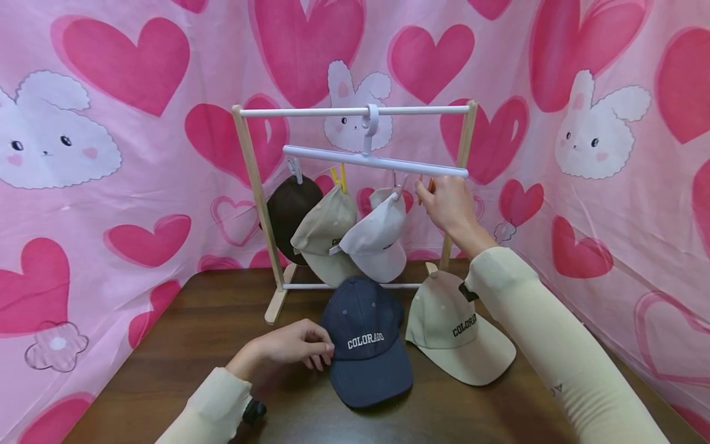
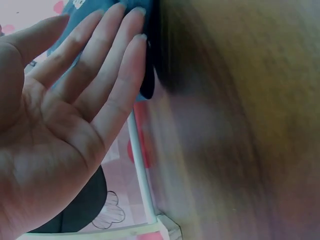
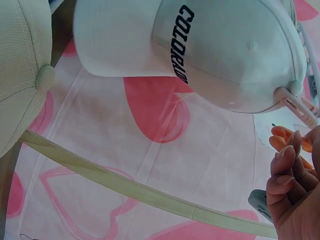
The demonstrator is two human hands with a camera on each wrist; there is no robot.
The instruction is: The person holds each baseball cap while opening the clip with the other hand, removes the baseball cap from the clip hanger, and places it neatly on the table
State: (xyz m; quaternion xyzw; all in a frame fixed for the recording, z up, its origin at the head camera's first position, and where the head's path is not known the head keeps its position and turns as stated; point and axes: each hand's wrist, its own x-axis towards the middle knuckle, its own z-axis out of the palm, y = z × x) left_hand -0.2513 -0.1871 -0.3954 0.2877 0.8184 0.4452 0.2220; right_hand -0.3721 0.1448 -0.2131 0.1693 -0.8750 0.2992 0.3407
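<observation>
In the head view a navy cap [image 1: 363, 320] lettered COLORADO lies on the table, with the fingertips of my left hand [image 1: 296, 345] at its left side. The left wrist view shows those fingers [image 2: 107, 70] long and nearly straight against the navy fabric. My right hand [image 1: 452, 203] is up under the right end of a white hanger [image 1: 377, 161], its fingers curled at an orange clothespin [image 3: 282, 137]. A grey-green clip [image 3: 260, 202] shows beside that hand in the right wrist view. A beige cap [image 1: 444, 308] sits on the table below the right forearm.
The hanger hooks over the top bar of a wooden rack [image 1: 255, 185]. From it hang a dark brown cap [image 1: 291, 206], a beige cap [image 1: 327, 222] on a yellow clothespin [image 1: 339, 177] and a white cap [image 1: 379, 237]. A pink heart-print cloth [image 1: 222, 49] stands behind.
</observation>
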